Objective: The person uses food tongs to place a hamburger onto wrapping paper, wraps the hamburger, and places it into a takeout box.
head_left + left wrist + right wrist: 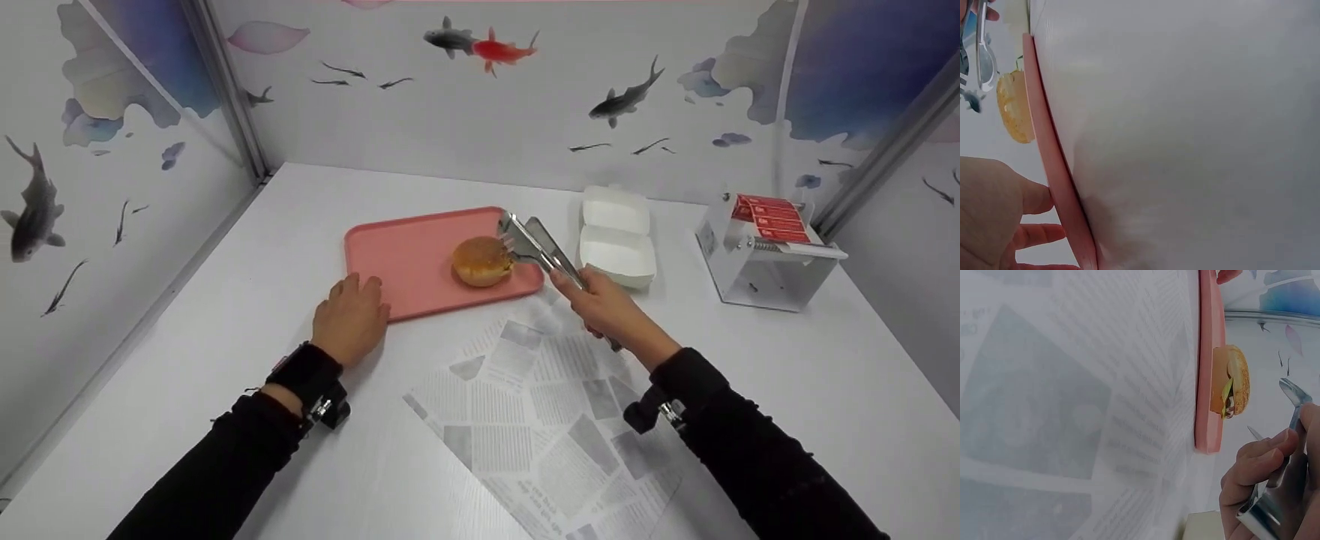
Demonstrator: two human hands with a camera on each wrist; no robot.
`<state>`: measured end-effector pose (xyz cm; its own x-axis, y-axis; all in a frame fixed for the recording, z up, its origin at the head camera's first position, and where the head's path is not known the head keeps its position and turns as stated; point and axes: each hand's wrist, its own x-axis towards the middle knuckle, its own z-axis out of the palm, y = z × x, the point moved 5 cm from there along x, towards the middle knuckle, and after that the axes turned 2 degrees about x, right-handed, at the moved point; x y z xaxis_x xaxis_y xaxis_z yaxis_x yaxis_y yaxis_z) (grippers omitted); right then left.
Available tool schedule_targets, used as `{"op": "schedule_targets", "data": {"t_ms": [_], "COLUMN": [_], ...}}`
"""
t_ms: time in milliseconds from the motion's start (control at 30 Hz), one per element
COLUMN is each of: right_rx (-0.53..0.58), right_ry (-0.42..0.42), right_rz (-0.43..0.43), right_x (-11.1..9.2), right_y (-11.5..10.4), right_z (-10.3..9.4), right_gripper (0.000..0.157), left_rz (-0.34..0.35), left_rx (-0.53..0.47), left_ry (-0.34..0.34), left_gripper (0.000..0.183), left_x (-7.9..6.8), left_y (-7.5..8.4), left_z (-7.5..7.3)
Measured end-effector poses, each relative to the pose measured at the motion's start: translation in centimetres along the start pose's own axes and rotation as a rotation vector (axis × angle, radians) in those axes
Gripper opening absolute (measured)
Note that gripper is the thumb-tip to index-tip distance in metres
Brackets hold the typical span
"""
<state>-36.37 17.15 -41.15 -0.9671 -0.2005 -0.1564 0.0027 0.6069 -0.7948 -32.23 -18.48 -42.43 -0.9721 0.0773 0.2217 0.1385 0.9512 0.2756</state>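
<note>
On a pink tray (405, 262) sits a round burger (480, 262), towards the tray's right end. Lettuce and filling show at the side of the burger (1234, 382) in the right wrist view. My right hand (611, 307) grips metal tongs (544, 247); their spread tips are above the tray beside the burger, and in the right wrist view they stand apart from it. My left hand (351, 319) touches the tray's near left corner with its fingers loosely bent. In the left wrist view, the fingertips of that hand (994, 214) meet the tray's rim (1055, 152).
Newspaper-print wrapping paper (540, 420) lies on the white table (247, 315) in front of the tray. Behind my right hand stands an open white takeaway box (616, 236). Farther right is a metal dispenser (765, 255) with a red printed roll. Fish-patterned walls (510, 127) enclose the table.
</note>
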Motion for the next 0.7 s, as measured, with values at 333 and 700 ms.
{"op": "schedule_targets", "data": {"t_ms": [333,700], "right_rx": [-0.062,-0.174], "right_ry": [-0.093,-0.157], "right_rz": [0.041,0.065], "right_x": [0.5,1.2], "right_y": [0.0,-0.7], "right_z": [0.2,1.4], "right_gripper": [0.062,0.064], "left_rz": [-0.018,-0.014], "left_rx": [-0.016,-0.042], "left_ry": [-0.163,-0.22], "left_gripper": [0.029,0.028], "left_x": [0.2,0.7], "left_y": [0.2,-0.1], "left_z": [-0.4,-0.5]}}
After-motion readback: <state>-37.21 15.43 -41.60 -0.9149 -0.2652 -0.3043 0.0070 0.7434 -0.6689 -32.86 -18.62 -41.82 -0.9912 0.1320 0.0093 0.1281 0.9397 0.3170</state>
